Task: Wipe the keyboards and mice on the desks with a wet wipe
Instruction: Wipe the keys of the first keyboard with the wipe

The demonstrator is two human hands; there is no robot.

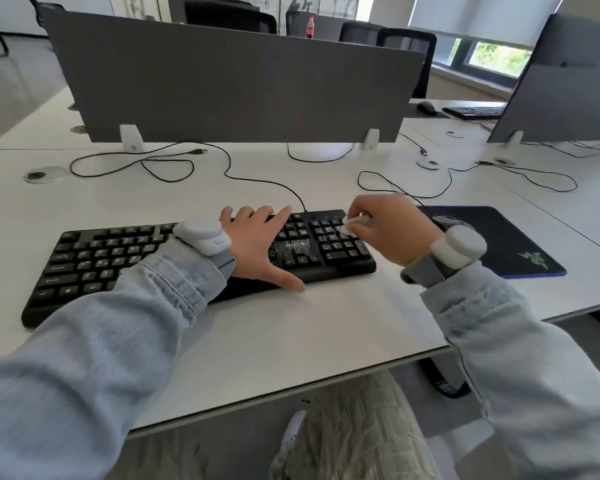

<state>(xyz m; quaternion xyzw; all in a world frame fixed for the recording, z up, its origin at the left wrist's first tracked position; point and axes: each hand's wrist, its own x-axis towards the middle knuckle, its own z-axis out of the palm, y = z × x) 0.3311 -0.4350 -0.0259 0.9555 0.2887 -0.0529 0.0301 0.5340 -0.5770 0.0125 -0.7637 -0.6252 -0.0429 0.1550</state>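
L hand (pixel 257 244) flat, steadying keyboard (pixel 201 258) | R hand (pixel 385 230) pinches wet wipe (pixel 352 226) on numpad | tip: short firm strokes btwn keys, keep kb pinned

Left hand (pixel 257 244) and sleeve (pixel 174 271) cover middle keys of keyboard (pixel 118 251). Wet wipe (pixel 352 226) mostly hidden under curled fingers of right hand (pixel 392 230); only small white corner shows. Mouse (pixel 447 221) largely behind right wrist, shape unclear. Second keyboard (pixel 475 112) and second mouse (pixel 426 107) on far desk too small for detail. Bottle (pixel 310 27) label unreadable.
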